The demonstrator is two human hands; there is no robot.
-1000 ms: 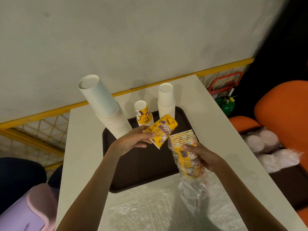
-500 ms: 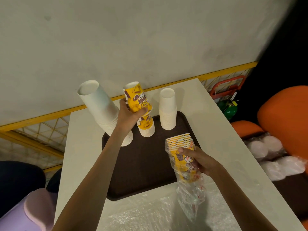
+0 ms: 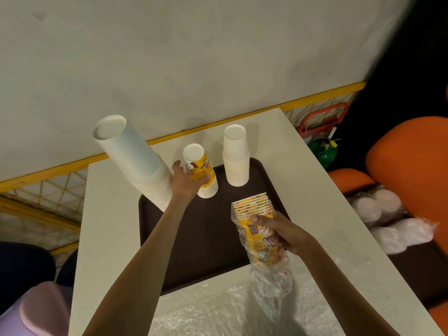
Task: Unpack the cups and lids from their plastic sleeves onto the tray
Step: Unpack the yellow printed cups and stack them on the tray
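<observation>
Over tray (image 3: 206, 238), left hand (image 3: 185, 183) grips yellow cups (image 3: 198, 166); right hand (image 3: 283, 231) grips sleeved stack (image 3: 254, 207).

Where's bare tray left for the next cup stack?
Bare: the tray's middle and near half, between the printed stack and the plastic wrap, left of the sleeved cups in the right hand. Crowded: the far edge, with the tall white stack, the printed stack gripped by the left hand, and the short white stack.
</observation>
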